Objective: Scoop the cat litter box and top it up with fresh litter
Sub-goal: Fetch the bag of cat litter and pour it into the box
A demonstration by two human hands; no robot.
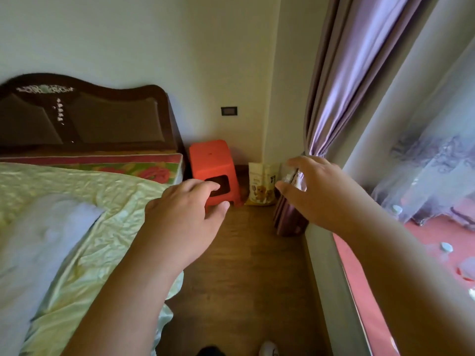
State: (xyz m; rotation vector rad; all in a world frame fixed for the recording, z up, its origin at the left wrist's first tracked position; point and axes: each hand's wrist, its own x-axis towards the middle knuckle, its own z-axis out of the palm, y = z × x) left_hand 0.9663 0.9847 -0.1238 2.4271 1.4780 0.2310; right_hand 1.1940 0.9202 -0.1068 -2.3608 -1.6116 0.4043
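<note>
**Litter bag in the far corner, both hands out in front**

Litter bag (262, 185), cream with animal pictures on its front, stands upright on the wood floor (241, 265) in the far corner of the room, where the wall meets the window side. I cannot tell for sure that it holds litter, as the print is too small to read. A second, shiny packet (295, 179) stands just to its right, partly hidden.

The right hand (317, 191) is in front of that shiny packet, fingers spread and a little bent. I cannot tell if it touches the packet or only hovers near it. The left hand (186, 217) is out in the air with loose, slightly curled fingers and holds nothing.

An orange plastic stool (214, 167) sits just left of the bag, against the wall. Left of the stool is the bed (77, 201), with a pale green sheet, a white pillow and a dark headboard (84, 114). A purple curtain (341, 86) hangs on the right, its bottom bunched on the floor near the packets. Behind it is a big window (424, 176) with a lacy curtain.
</note>
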